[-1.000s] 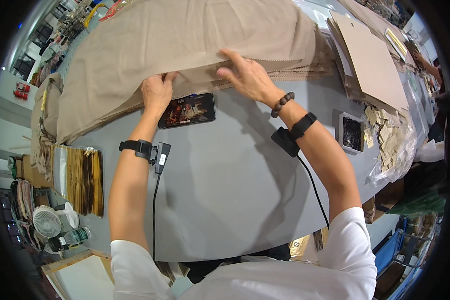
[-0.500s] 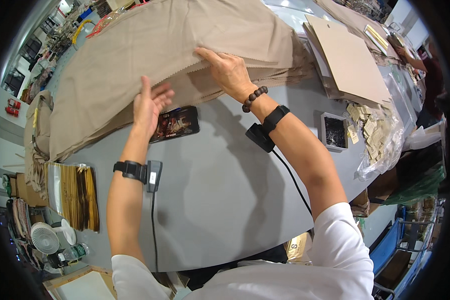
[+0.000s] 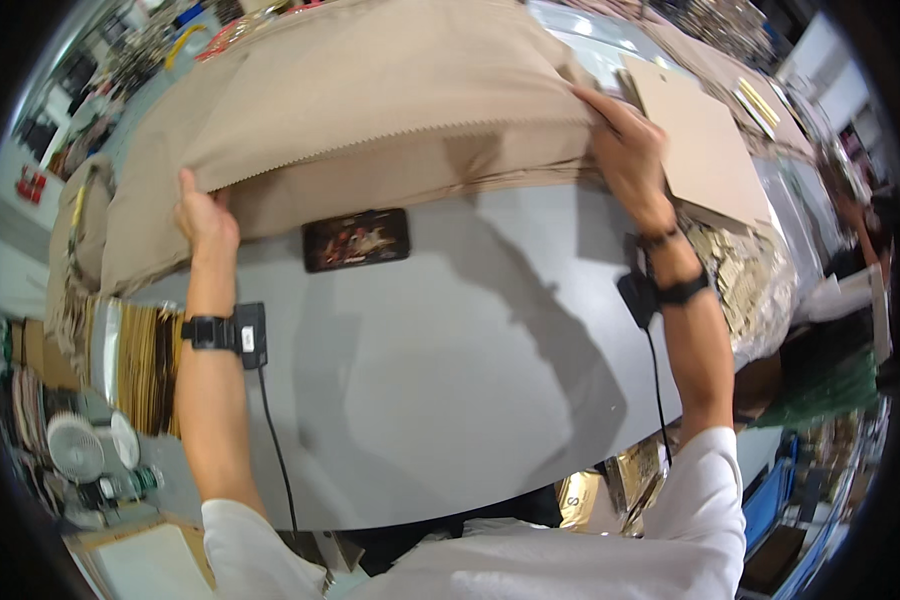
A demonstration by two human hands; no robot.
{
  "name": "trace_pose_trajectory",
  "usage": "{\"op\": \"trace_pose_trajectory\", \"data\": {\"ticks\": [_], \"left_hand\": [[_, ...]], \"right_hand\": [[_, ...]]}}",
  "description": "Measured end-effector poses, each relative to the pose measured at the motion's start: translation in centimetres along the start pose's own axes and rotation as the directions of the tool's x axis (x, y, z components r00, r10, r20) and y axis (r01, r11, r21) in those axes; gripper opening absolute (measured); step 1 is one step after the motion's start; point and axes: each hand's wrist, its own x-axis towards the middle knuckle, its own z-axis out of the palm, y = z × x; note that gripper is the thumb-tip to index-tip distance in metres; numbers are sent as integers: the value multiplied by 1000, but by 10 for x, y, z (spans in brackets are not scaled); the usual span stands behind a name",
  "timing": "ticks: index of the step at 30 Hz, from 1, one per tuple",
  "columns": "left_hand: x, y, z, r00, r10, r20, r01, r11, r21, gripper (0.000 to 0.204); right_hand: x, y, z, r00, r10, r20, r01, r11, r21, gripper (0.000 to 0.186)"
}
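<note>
my hands have spread well apart since a moment ago: they were close together near the middle of the beige fabric (image 3: 370, 90), just above the phone (image 3: 356, 239), and now each sits out at one end of the top layer's near edge. that reads to me as the grip having shifted from pressing the cloth to taking the upper sheet by its zigzag-cut edge, which now stands lifted off the layers beneath, with a shadowed gap under it between my two hands. my left hand (image 3: 206, 213) is curled closed on the left end of that edge, thumb up, fingers tucked under the cloth where i cannot see them. my right hand (image 3: 625, 150) is closed down over the right end of the same edge, fingers bent over the fold; how tightly it pinches i cannot tell. the fabric pile lies on the grey worktop (image 3: 440, 400) beyond my hands, the phone just below the raised edge between them. a brown cardboard sheet (image 3: 705, 150) lies just right of my right hand.
</note>
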Motion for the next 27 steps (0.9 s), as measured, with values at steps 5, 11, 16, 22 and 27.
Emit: {"op": "trace_pose_trajectory", "data": {"ticks": [5, 11, 16, 22, 27], "left_hand": [[37, 1, -29, 978, -183, -104, 178, 983, -52, 40], [61, 24, -79, 971, -77, -227, 61, 995, -75, 47], [103, 78, -175, 946, -82, -314, 73, 997, -40, 47], [131, 169, -331, 796, 161, -583, 14, 959, 283, 43], [91, 195, -330, 862, 382, -334, -100, 773, 627, 42]], "right_hand": [[-48, -67, -98, 994, 13, 111, 8, 983, -185, 50], [-107, -27, -167, 888, 363, -281, -380, 925, -4, 31], [-136, 16, -208, 873, 383, -303, -397, 918, 16, 34], [-150, 60, -241, 626, 710, -324, -580, 701, 415, 47], [-110, -2, -187, 869, 483, -109, -464, 870, 166, 31]]}}
